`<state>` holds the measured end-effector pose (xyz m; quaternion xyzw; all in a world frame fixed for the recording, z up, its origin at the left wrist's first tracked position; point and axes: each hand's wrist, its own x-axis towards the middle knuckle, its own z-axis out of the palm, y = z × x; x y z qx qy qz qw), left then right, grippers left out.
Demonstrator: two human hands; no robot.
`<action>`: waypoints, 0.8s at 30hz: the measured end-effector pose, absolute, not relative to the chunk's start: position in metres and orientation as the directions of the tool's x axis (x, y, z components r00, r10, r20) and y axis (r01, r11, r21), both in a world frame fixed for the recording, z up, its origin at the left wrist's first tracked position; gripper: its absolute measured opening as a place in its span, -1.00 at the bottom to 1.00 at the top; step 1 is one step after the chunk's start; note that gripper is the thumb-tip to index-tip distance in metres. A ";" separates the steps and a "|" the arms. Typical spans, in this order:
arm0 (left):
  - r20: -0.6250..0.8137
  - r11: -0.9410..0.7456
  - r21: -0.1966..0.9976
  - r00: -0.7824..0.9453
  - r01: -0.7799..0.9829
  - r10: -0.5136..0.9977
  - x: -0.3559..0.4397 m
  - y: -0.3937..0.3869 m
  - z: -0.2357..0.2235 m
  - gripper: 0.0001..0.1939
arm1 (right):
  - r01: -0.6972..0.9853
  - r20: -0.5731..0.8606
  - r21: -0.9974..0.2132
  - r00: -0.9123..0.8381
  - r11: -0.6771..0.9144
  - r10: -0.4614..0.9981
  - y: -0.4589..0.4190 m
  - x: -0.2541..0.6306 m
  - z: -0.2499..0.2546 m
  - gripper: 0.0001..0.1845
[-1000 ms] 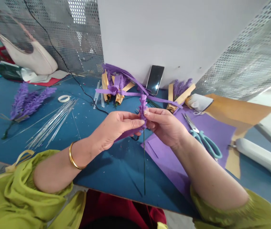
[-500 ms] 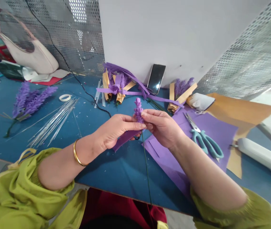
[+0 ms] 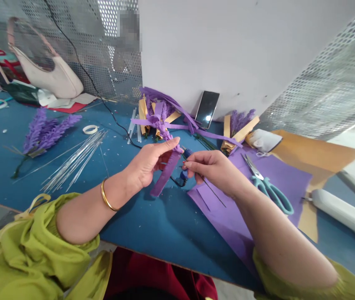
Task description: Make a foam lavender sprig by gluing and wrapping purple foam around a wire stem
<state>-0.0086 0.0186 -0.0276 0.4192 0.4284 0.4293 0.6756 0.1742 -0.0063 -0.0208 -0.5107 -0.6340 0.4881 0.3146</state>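
Observation:
My left hand [image 3: 150,163] is closed in a pinch on a purple fringed foam strip [image 3: 165,174], whose loose end hangs down toward the blue table [image 3: 152,225]. The wound purple flower head [image 3: 165,132] points away from me past my left fingertips. My right hand [image 3: 214,168] is closed on the thin dark wire stem [image 3: 214,192], which slants down to the right over a purple foam sheet [image 3: 277,175]. Both hands are close together above the table's middle.
Teal-handled scissors [image 3: 269,187] lie on the purple sheet at right. A phone [image 3: 207,109] leans on the white board. Finished purple flowers [image 3: 44,132], a bundle of silver wires [image 3: 74,160], a tape roll [image 3: 90,129], a beige bag [image 3: 48,73] and a white tube [image 3: 346,212] are around.
The flower stood upright between my fingers; now it is tipped away from me and the stem slants to the right. The view has shifted slightly.

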 end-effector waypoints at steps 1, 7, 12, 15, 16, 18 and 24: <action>-0.228 0.290 0.933 0.271 -0.215 0.935 -0.009 0.019 -0.027 -0.72 | 0.354 -0.094 -0.935 -0.285 0.013 0.954 -0.005 0.176 -0.022 -0.75; -0.234 0.287 0.940 0.262 -0.186 0.936 -0.011 0.022 -0.029 -0.75 | 0.627 0.095 -0.756 -0.180 0.189 0.979 -0.001 0.178 -0.025 -0.79; -0.249 0.269 0.889 0.102 -0.371 0.963 -0.017 0.037 -0.027 -0.82 | 0.759 0.594 -0.577 0.137 0.301 0.793 -0.009 0.182 -0.013 -0.81; -0.252 0.204 0.833 -0.024 -0.514 0.968 -0.026 0.049 -0.025 -0.87 | 0.741 0.505 -0.630 0.162 0.233 0.848 -0.019 0.187 -0.015 -0.75; -0.253 0.185 0.818 -0.053 -0.545 0.966 -0.029 0.052 -0.025 -0.87 | 0.709 0.376 -0.681 0.125 0.182 0.918 -0.022 0.188 -0.020 -0.66; -0.249 0.152 0.796 -0.089 -0.586 0.964 -0.033 0.056 -0.025 -0.85 | 0.645 0.045 -0.764 0.036 0.011 0.998 -0.027 0.188 -0.035 -0.53; -0.236 0.139 0.782 -0.082 -0.608 0.968 -0.030 0.054 -0.029 -0.79 | 0.836 -0.171 -0.473 0.222 -0.277 0.960 -0.013 0.170 -0.068 -0.31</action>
